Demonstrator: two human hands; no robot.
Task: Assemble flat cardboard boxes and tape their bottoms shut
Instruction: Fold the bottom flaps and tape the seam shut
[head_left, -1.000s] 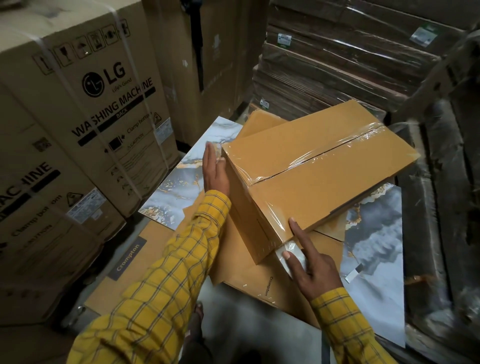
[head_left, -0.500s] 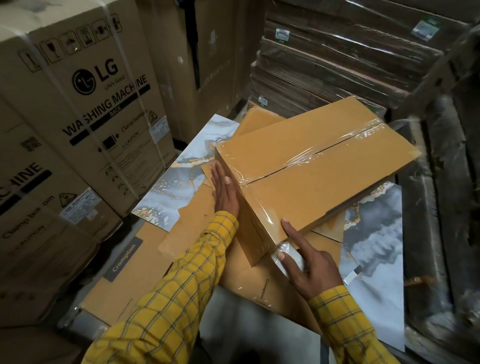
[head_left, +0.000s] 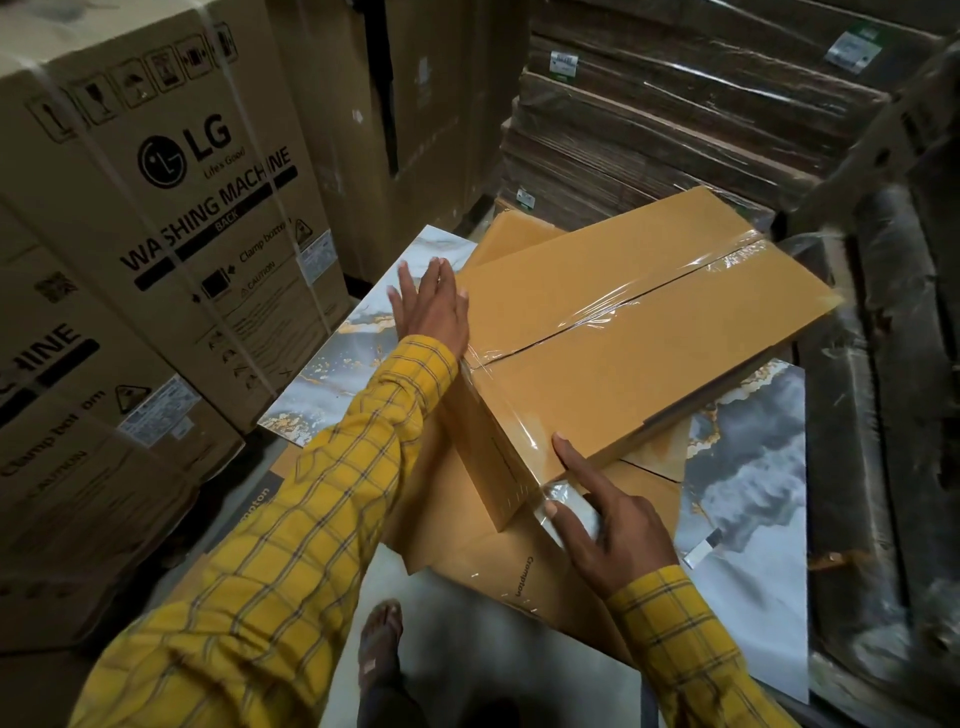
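An assembled tan cardboard box (head_left: 649, 374) lies bottom up on flat cardboard, with clear tape (head_left: 644, 306) running along its centre seam and down its left end. My left hand (head_left: 431, 312) is flat with fingers spread at the box's far left corner, its edge touching the box. My right hand (head_left: 608, 514) is at the near corner, the forefinger on the box's lower edge. Its thumb and fingers hold a shiny clear piece of tape (head_left: 563, 496) against that corner; I cannot tell whether this is a roll.
Tall LG washing machine cartons (head_left: 166, 218) stand close on the left. Film-wrapped stacks of flat cardboard (head_left: 675, 135) fill the back. Under the box lie flat Crompton cartons (head_left: 524, 566) on a marble-patterned sheet (head_left: 748, 467). My sandalled foot (head_left: 382, 634) is below.
My left hand slid toward me along the box's left end, then went back to the far corner with fingers spread. My right hand stayed at the near corner.
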